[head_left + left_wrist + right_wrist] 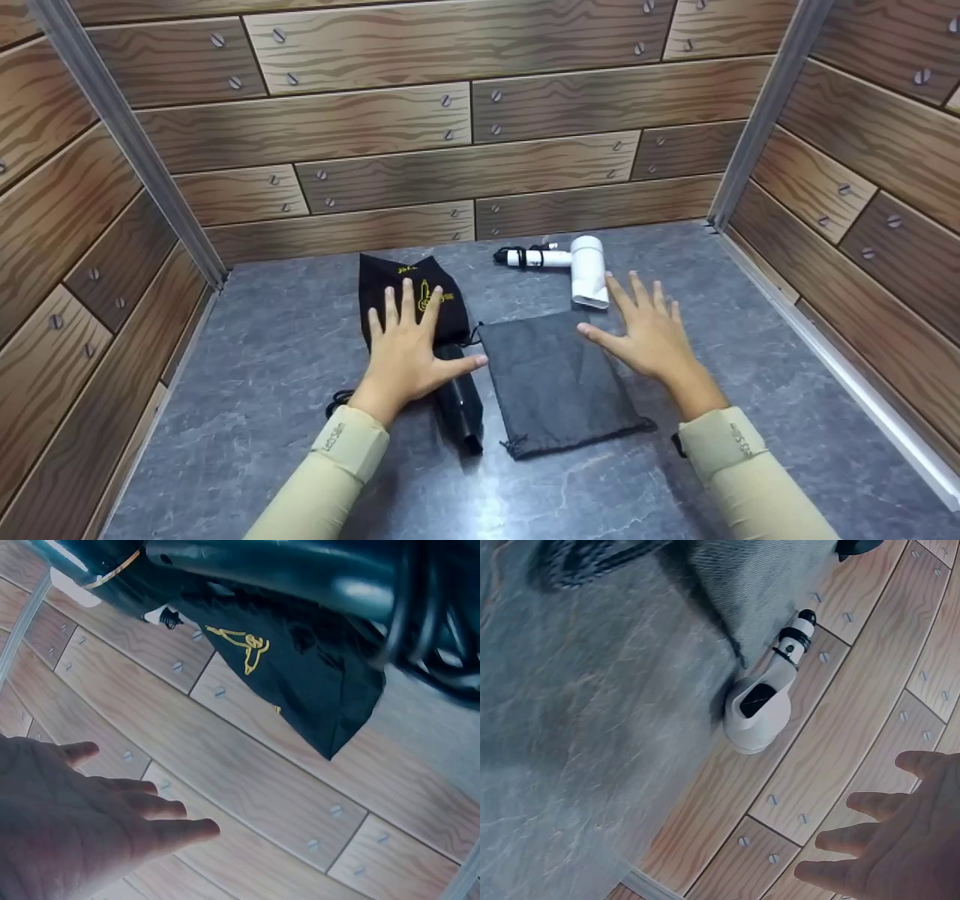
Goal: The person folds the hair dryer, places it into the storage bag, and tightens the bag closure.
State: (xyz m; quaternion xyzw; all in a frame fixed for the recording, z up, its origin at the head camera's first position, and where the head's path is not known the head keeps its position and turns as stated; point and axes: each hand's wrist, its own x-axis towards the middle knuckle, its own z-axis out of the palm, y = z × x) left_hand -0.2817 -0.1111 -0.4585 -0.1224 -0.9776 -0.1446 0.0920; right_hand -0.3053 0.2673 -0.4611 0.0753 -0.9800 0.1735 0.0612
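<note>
My left hand (pixel 401 358) hovers with fingers spread over a black hair dryer (pixel 459 412) and the lower edge of a black pouch (pixel 451 319) with a yellow print. Part of that dryer is hidden behind the hand. In the left wrist view, the dryer's dark body (pixel 277 574) shows close up, with the palm apart from it. My right hand (pixel 652 337) is held out, fingers spread, beside a grey drawstring bag (pixel 555 390) lying flat. Beyond it lies a white hair dryer (pixel 589 266), its cord wound round the handle. Neither hand holds anything.
Wood-patterned panels (pixel 375 124) wall in the back and both sides of the grey marbled surface (pixel 262 450). A coiled black cord (pixel 339 401) lies left of the black dryer. Metal strips (pixel 840 375) run along the panel edges.
</note>
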